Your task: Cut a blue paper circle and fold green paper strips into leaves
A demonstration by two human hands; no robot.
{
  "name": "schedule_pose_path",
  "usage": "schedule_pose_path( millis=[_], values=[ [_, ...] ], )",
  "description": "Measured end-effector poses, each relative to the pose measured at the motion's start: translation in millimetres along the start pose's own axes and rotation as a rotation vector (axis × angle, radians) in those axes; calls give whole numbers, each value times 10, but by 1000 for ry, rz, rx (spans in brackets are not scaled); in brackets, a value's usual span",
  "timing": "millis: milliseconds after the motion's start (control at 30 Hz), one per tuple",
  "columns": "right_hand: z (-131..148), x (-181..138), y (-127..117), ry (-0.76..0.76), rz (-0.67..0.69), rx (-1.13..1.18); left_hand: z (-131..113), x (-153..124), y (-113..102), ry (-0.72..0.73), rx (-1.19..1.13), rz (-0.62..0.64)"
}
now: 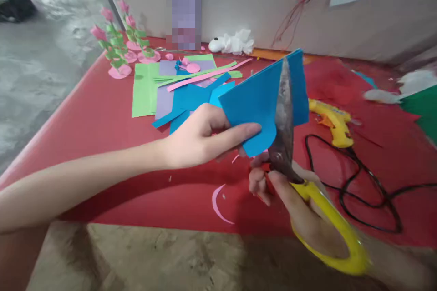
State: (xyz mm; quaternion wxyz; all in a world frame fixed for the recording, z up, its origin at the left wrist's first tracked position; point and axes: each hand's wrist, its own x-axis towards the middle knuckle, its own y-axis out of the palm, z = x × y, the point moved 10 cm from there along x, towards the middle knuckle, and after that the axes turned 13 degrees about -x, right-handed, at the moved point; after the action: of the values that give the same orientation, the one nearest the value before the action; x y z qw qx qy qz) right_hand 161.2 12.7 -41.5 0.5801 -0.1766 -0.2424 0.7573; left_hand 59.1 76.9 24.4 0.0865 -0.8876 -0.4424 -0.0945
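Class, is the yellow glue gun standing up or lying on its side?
Lying on its side: the yellow glue gun rests flat, its orange trigger and handle stretched along the red tabletop.

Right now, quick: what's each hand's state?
Left hand: closed, holding the flat blue paper sheet.
Right hand: closed, holding the yellow-handled dark metal scissors.

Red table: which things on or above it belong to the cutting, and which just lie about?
In use:
blue paper, left hand
yellow-handled scissors, right hand

Apparently just about:
yellow glue gun
pink flowers
curved pink scrap
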Motion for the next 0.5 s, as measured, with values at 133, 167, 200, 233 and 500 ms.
schedule_pose_path(
  millis=[133, 167, 200, 233, 500],
  values=[
    [1, -44, -45, -9, 15, -27, -15, 4, 0, -10, -5, 5],
    [12, -47, -58, -14, 16, -32, -21, 4, -2, -12, -9, 7],
    [29, -46, -69, -21, 17, -37, -27, 4, -2, -12, -12, 13],
    [50, -42, -81, -29, 16, -40, -32, 3, -1, -12, -14, 21],
    [180, -1, -163, -36, -15, -69, -4, 15, -69, -38, -37, 27]
  ],
)
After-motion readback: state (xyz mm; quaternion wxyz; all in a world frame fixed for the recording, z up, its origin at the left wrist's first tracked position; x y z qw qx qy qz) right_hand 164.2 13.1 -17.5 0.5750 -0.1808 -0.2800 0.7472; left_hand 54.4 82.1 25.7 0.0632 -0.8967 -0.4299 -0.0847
